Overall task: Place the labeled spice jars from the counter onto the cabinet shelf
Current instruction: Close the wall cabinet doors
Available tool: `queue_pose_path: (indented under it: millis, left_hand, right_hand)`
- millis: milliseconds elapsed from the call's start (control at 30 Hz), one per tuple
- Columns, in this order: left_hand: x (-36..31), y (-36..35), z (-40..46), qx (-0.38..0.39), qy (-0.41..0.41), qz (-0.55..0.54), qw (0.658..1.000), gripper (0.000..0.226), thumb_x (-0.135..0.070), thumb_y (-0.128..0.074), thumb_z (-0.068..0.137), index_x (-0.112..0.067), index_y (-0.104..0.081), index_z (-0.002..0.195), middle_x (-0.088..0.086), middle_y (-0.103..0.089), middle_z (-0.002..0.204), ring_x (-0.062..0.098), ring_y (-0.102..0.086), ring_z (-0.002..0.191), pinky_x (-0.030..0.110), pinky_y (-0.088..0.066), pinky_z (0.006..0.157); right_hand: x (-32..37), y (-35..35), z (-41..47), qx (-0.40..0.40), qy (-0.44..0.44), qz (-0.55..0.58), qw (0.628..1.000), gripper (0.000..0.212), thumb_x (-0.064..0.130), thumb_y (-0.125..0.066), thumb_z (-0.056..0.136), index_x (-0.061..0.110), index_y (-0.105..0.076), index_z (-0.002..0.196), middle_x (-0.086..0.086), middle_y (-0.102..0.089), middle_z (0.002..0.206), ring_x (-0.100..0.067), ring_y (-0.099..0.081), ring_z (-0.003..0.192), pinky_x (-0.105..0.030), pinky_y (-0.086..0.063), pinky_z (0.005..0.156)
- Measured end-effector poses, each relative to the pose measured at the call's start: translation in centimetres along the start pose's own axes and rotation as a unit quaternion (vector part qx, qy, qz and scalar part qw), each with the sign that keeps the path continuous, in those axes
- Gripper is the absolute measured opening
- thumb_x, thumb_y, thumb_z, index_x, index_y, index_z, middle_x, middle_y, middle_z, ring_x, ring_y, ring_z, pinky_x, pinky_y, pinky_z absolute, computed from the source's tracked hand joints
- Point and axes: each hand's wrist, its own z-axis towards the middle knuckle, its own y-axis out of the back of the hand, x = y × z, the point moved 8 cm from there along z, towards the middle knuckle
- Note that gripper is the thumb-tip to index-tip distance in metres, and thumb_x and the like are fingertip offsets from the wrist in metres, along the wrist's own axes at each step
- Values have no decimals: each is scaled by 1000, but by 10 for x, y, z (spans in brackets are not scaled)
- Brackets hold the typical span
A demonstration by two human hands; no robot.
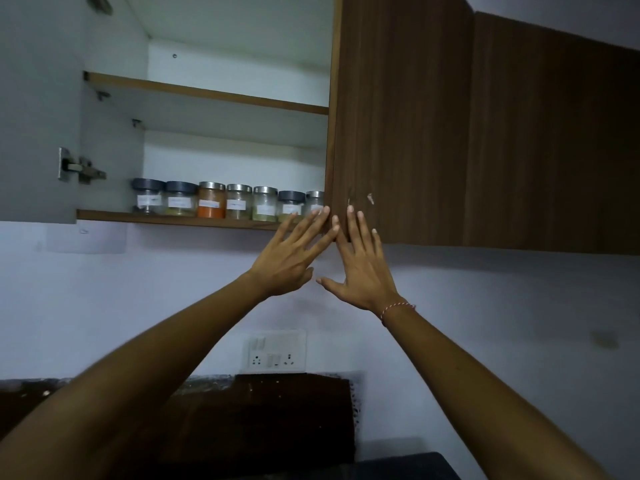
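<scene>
Pale wall [485, 323] fills the space in front of you, with a dark wood wall cabinet [519, 133] mounted across its upper part. Its right door [398, 116] hangs nearly edge-on to you, and the grey inner face of the left door [34, 116] is swung wide at the far left. Inside, you see a bare upper shelf [207, 93] and a bottom shelf [156, 217]. Seven labeled spice jars [239, 201] stand in one row on that bottom shelf, close side by side; one holds orange powder [210, 202], and the rightmost is partly hidden behind the door edge. A white switch and socket plate [275, 351] sits on the wall lower down. Your left hand [291, 258] is flat with fingers spread, fingertips at the door's lower edge. Your right hand [363, 265] is likewise splayed, fingers laid against the door's face, holding nothing. A red-and-white thread [396, 308] circles your right wrist.
</scene>
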Motion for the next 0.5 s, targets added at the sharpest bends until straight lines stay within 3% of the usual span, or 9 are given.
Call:
queue_pose_path:
  millis: [200,400,500]
  left_hand:
    - [24,-51,-12,53,5,42,998,99,-42,-67,71,-7,-11,145,15,-8,152,28,-10,142,49,-13,113]
    - [47,-117,-23,167,24,60,984,94,-35,-51,87,-12,22,142,10,27,150,27,24,139,49,19,110]
    - [52,-140,-22,196,34,61,978,90,-35,-48,89,-11,19,144,10,27,150,27,22,142,50,20,109]
  right_hand:
    - [-1,-58,35,16,23,-1,1000,100,70,-44,78,29,23,141,-5,26,152,-23,24,141,-51,1,116]
    - [-15,-116,65,51,24,-30,998,103,71,-46,77,35,30,136,-4,32,149,-24,30,138,-54,4,114]
    - [-22,-141,73,72,27,-52,996,103,71,-46,76,33,28,137,-7,27,154,-25,31,137,-55,3,114]
